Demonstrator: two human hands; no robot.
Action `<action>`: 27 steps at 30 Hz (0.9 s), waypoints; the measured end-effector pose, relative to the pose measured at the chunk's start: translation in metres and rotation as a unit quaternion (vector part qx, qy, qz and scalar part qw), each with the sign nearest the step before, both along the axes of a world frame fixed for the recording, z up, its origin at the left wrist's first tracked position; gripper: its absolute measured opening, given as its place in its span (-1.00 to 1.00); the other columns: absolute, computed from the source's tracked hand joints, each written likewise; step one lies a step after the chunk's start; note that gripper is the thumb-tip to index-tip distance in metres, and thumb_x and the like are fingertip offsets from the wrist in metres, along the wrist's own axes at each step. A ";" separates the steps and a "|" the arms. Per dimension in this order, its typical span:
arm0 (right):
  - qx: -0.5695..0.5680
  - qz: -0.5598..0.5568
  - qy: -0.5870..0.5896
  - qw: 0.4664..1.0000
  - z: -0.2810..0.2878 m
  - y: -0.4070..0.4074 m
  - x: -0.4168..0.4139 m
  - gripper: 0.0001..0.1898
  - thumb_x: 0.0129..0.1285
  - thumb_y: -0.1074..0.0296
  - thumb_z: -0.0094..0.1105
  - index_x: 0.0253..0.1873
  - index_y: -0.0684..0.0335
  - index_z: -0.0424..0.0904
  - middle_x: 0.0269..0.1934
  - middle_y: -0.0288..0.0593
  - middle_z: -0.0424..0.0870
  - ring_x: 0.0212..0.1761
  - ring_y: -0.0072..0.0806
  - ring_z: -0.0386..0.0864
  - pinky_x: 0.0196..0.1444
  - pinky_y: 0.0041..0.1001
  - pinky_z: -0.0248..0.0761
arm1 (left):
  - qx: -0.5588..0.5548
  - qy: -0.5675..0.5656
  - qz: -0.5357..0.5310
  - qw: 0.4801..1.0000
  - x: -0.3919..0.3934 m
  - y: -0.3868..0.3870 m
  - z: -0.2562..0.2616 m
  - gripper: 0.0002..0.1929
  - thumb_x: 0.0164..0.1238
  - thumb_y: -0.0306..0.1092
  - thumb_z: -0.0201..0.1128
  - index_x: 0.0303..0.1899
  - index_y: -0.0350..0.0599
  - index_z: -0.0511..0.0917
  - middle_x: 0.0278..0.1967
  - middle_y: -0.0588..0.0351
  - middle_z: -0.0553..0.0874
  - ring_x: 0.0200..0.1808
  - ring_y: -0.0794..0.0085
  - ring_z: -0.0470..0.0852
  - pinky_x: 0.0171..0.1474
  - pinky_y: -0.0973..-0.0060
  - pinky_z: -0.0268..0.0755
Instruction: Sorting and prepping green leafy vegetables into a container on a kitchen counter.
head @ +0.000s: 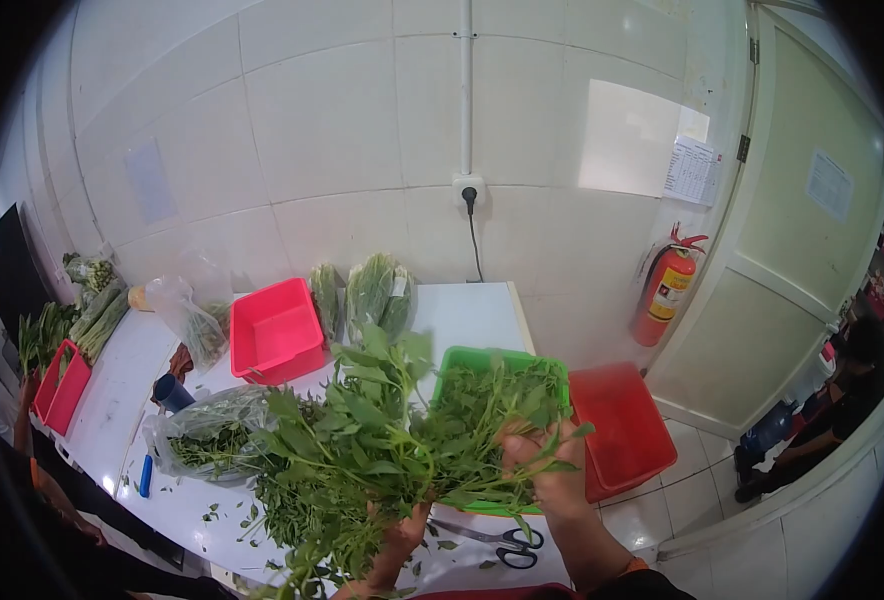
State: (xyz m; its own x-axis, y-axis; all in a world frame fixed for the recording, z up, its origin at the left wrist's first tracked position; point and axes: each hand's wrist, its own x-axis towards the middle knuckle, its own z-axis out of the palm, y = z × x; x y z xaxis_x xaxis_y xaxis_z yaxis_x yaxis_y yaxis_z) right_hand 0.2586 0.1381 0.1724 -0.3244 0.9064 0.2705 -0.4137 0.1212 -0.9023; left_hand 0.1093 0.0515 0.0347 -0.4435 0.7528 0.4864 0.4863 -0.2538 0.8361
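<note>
My left hand (pixel 404 529) is closed around the stems of a large bunch of leafy greens (pixel 367 442), its fingers partly covered by leaves. To the right, my right hand (pixel 543 457) pinches leafy stems over the near right part of a green plastic basket (pixel 566 375). More greens (pixel 487 397) fill that basket. Scissors with black handles (pixel 517 546) lie on the white table (pixel 472 311) between my forearms. An opened clear plastic bag (pixel 209 420) holding greens rests left of the bunch.
A pink bin (pixel 277 330) and wrapped vegetables (pixel 374 296) stand at the back. A red bin (pixel 626 427) is right of the basket. A blue cup (pixel 173 393) and blue-handled tool (pixel 146 476) are at left. One person is at far left, another (pixel 854 390) beyond the doorway.
</note>
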 end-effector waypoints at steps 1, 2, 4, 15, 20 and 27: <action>-0.017 0.015 0.003 1.000 -0.001 -0.001 -0.001 -0.89 0.07 0.46 0.11 -0.32 0.35 0.44 -0.60 -0.23 0.48 -0.68 -0.63 0.40 -0.66 -0.68 0.24 | -0.001 0.000 0.000 1.000 0.001 -0.002 -0.007 -0.76 0.08 -0.50 0.14 -0.18 -0.24 0.40 -0.30 0.13 0.50 -0.19 0.40 0.46 -0.12 0.45 0.31; -0.018 0.015 0.004 1.000 -0.002 -0.001 -0.001 -0.89 0.07 0.46 0.11 -0.32 0.35 0.44 -0.60 -0.23 0.48 -0.68 -0.63 0.40 -0.66 -0.68 0.24 | 0.003 -0.065 0.011 0.998 0.002 -0.003 -0.012 -0.75 0.06 -0.43 0.18 -0.19 -0.23 0.44 -0.25 0.09 0.53 -0.20 0.35 0.49 -0.11 0.41 0.30; -0.064 0.057 0.025 0.996 -0.006 0.002 0.001 -0.94 0.10 0.50 0.03 -0.33 0.34 0.41 -0.58 -0.20 0.48 -0.68 -0.60 0.42 -0.67 -0.66 0.26 | 0.006 -0.129 0.015 0.991 0.006 -0.002 -0.001 -0.74 0.03 -0.36 0.21 -0.21 -0.21 0.49 -0.21 0.05 0.56 -0.20 0.31 0.51 -0.11 0.38 0.29; -0.021 -0.070 0.090 0.993 -0.007 0.025 -0.002 -0.94 0.17 0.50 -0.12 -0.27 0.28 0.24 -0.59 -0.20 0.43 -0.73 -0.62 0.34 -0.73 -0.64 0.24 | -0.035 -0.257 -0.025 0.965 0.016 -0.001 0.032 -0.85 0.06 -0.47 0.16 -0.30 -0.26 0.48 -0.42 0.13 0.57 -0.36 0.43 0.50 -0.20 0.50 0.31; 0.012 -0.128 -0.128 0.983 -0.029 0.055 0.022 -0.94 0.15 0.48 -0.06 -0.32 0.31 0.30 -0.64 -0.27 0.43 -0.68 -0.69 0.33 -0.68 -0.70 0.18 | -0.013 -0.233 -0.030 0.972 0.000 -0.003 0.019 -0.82 0.05 -0.45 0.16 -0.26 -0.22 0.44 -0.40 0.15 0.54 -0.37 0.49 0.47 -0.27 0.55 0.30; 0.011 0.041 -0.063 0.997 -0.048 0.048 0.015 -0.98 0.08 0.54 -0.02 -0.36 0.30 0.37 -0.48 -0.32 0.45 -0.47 -0.66 0.38 -0.43 -0.65 0.27 | 0.027 0.056 0.053 0.997 -0.007 -0.003 0.012 -0.83 0.05 -0.48 0.16 -0.27 -0.22 0.44 -0.38 0.17 0.53 -0.36 0.52 0.46 -0.27 0.58 0.33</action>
